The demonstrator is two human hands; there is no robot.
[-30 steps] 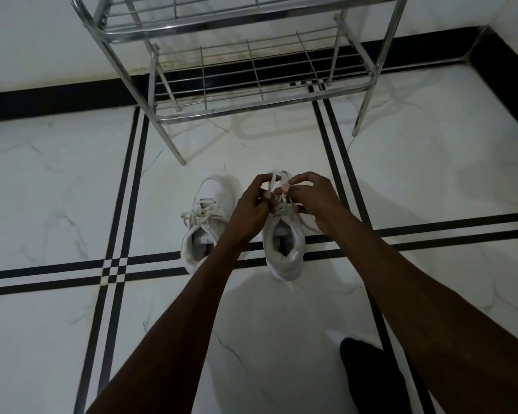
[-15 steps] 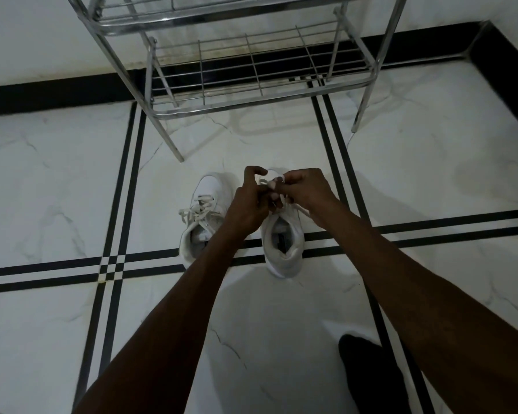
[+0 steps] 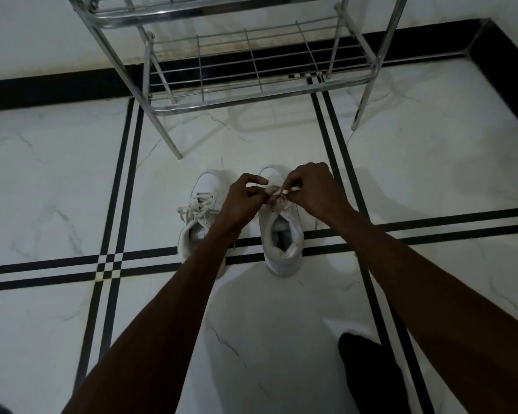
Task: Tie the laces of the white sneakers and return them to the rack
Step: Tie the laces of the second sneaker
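Observation:
Two white sneakers stand side by side on the floor, toes toward the rack. The left sneaker has loose laces spread over its tongue. Over the right sneaker both my hands meet. My left hand pinches one strand of the right sneaker's laces. My right hand pinches the other strand, with a short white end sticking out between its fingers. The knot itself is mostly hidden by my fingers. The chrome wire shoe rack stands just beyond the shoes, its lower shelf bare.
The floor is white marble tile with black double stripes crossing it. A black skirting runs along the white wall behind the rack. A dark foot or sock rests at the lower right.
My hands have dropped from a raised lace loop to the top of the right sneaker and closed in together. The left sneaker has not moved.

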